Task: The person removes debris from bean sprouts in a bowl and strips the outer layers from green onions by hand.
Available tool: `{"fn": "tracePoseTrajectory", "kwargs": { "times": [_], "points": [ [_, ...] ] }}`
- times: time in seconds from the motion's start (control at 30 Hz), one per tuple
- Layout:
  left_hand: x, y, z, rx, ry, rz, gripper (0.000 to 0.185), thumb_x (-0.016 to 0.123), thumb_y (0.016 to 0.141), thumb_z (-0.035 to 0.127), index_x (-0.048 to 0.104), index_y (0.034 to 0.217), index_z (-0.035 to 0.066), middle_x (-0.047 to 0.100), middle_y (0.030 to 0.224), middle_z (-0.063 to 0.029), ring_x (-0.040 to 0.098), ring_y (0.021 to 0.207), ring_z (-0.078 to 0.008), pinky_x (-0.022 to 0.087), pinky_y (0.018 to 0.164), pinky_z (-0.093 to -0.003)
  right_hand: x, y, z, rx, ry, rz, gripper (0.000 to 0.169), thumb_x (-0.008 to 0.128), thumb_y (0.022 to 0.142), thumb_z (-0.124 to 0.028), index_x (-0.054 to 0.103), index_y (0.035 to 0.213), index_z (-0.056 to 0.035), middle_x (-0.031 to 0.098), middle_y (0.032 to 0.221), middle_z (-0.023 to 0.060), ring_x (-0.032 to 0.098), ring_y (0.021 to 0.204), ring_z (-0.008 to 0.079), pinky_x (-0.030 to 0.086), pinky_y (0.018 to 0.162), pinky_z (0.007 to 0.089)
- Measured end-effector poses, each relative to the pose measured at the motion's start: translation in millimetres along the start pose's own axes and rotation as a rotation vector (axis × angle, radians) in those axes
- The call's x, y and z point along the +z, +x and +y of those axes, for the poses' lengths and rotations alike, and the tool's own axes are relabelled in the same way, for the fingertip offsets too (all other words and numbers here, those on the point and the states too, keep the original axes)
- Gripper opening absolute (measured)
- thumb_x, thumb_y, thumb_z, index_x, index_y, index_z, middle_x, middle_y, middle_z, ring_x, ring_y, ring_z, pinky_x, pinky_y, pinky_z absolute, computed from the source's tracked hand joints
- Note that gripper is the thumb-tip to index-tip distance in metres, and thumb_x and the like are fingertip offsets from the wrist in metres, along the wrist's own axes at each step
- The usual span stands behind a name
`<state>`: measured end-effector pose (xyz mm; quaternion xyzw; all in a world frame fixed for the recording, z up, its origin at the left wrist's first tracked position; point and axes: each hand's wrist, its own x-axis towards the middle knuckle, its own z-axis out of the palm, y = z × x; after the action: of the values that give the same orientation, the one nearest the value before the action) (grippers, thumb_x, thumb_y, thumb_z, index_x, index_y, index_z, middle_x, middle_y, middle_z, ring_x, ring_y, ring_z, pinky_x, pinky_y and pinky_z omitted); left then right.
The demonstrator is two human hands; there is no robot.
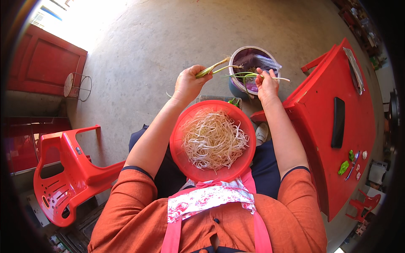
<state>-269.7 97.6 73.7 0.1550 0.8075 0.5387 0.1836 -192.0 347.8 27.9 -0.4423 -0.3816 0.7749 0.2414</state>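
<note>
My left hand (191, 80) grips several green onions (211, 68) by their stalks, roots pointing right towards a bucket. My right hand (267, 83) pinches a thin green onion (248, 75), its white end out to the right and its green leaves to the left, some hanging down. Below that hand stands the bucket (238, 56), lined with a purple bag, with plant scraps inside. On my lap rests a red plastic basin (178, 158) holding a heap of bean sprouts (213, 139). Green peppers (234, 101) lie on a low surface just beyond the basin.
At right, a red table (319, 126) carries a black phone (338, 122), a green pepper (343, 167), garlic cloves (358, 175), a pen (352, 166) and a folded paper (354, 69). A red plastic chair (76, 170) stands left, a wire stand (80, 87) near the red door (47, 63).
</note>
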Motion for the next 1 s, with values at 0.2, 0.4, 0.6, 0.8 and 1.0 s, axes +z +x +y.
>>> {"fn": "tracePoseTrajectory", "kwargs": {
  "times": [0.2, 0.4, 0.6, 0.8, 1.0],
  "points": [
    [7, -2, 2, -0.011, -0.103, -0.028, 0.013, 0.074, 0.083, 0.011, 0.069, 0.093, 0.004, 0.065, 0.079, 0.0028, 0.052, 0.071, -0.004, 0.043, 0.063, -0.0218, 6, -23, 9, -0.025, -0.273, -0.426, 0.018, 0.059, 0.092, -0.016, 0.063, 0.106, -0.0061, 0.067, 0.087, 0.0038, 0.056, 0.062, 0.0055, 0.046, 0.053, 0.0187],
    [15, -4, -3, -0.051, -0.135, -0.109, 0.013, 0.073, 0.082, 0.007, 0.069, 0.093, 0.002, 0.068, 0.085, 0.0, 0.058, 0.079, -0.006, 0.048, 0.073, -0.0229, 15, -53, 13, 0.277, -0.016, -0.702, 0.023, 0.068, 0.089, -0.03, 0.064, 0.095, -0.0089, 0.062, 0.078, -0.0004, 0.055, 0.061, 0.0066, 0.046, 0.054, 0.0217],
    [20, -7, -1, -0.101, -0.184, -0.123, 0.014, 0.073, 0.082, 0.007, 0.069, 0.095, 0.002, 0.069, 0.087, -0.0005, 0.059, 0.08, -0.0066, 0.048, 0.075, -0.0228, 11, -47, 19, 0.271, 0.02, -0.682, 0.016, 0.068, 0.09, -0.023, 0.064, 0.093, -0.0075, 0.062, 0.076, -0.0007, 0.053, 0.059, 0.0053, 0.044, 0.051, 0.0195],
    [19, -9, 5, -0.114, -0.18, -0.123, 0.016, 0.073, 0.082, 0.008, 0.07, 0.096, 0.003, 0.069, 0.086, 0.0001, 0.058, 0.079, -0.0061, 0.047, 0.073, -0.0223, 13, -49, 18, 0.21, -0.056, -0.67, 0.015, 0.067, 0.09, -0.021, 0.066, 0.095, -0.007, 0.064, 0.078, -0.0009, 0.053, 0.06, 0.0032, 0.046, 0.053, 0.0174],
    [18, -8, 3, -0.105, -0.169, -0.115, 0.016, 0.074, 0.082, 0.011, 0.071, 0.096, 0.003, 0.069, 0.086, 0.0004, 0.058, 0.079, -0.0059, 0.047, 0.073, -0.0229, 12, -48, 22, 0.185, -0.056, -0.689, 0.011, 0.064, 0.092, -0.018, 0.064, 0.098, -0.0083, 0.065, 0.081, -0.0012, 0.055, 0.062, 0.0032, 0.048, 0.055, 0.0177]
  ]
}}
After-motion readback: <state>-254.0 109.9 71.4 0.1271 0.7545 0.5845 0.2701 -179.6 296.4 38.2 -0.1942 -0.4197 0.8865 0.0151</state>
